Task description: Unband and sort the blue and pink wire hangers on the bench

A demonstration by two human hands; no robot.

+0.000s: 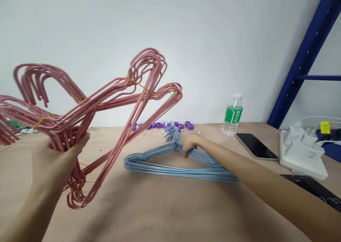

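Note:
My left hand [57, 160] is closed round bundles of pink wire hangers [106, 100], held up above the table and tied with yellow rubber bands. Their hooks stick up and to the left. A stack of blue wire hangers [170, 163] lies flat on the brown table [160, 206]. My right hand [190, 145] reaches across and grips that blue stack near its hooks, fingers curled over the wires.
Small purple and white plastic parts [170, 125] lie along the wall. A water bottle with a green label [233, 116] stands to the right, then a phone [255, 146], a white power strip with plugs [303, 151] and a blue rack post [301, 60].

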